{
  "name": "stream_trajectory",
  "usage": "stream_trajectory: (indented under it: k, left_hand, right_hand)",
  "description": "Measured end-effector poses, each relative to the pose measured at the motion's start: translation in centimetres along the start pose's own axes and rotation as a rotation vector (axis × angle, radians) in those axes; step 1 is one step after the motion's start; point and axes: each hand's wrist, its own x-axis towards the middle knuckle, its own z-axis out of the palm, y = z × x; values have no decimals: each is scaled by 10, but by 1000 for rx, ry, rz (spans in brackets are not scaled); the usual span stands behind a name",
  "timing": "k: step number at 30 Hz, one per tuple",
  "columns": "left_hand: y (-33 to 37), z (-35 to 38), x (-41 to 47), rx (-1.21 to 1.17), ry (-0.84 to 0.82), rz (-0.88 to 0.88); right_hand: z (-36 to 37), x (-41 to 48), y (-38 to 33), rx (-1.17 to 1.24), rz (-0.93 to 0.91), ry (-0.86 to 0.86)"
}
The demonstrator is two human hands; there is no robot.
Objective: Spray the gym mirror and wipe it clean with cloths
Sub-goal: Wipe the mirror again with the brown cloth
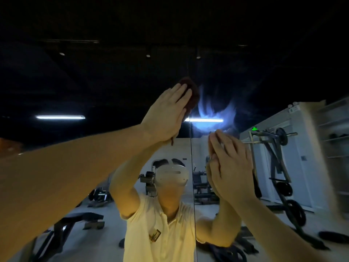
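The left hand (166, 112) lies flat with straight, close fingers, pressing a crumpled dark maroon cloth (191, 92) high on the large wall mirror (85, 82), beside its vertical panel seam (192, 159). The palm hides most of the cloth. A streaky bluish haze (213, 110) sits just right of it. Lower right, the right hand (233, 167) lies flat against the glass; I cannot tell if anything is beneath it.

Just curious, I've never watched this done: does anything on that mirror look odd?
Yes: a hazy bluish-white smear streaks the gym mirror right of the dark reddish cloth under the left hand; likely unwiped spray film.
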Motion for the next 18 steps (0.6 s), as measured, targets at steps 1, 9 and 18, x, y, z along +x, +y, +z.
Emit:
stream_trajectory:
  k: [1,9,18]
  left_hand:
    - [2,0,-11,-5,-18,16]
    - [29,18,-123,70,-116,291]
    - [-68,-19,-78,196,5,-282]
  right_hand:
    - [-1,0,-1,4,4,-12]
    - [-8,1,-6,35,44,-107]
    - [-4,-5,-11,10,86,-208]
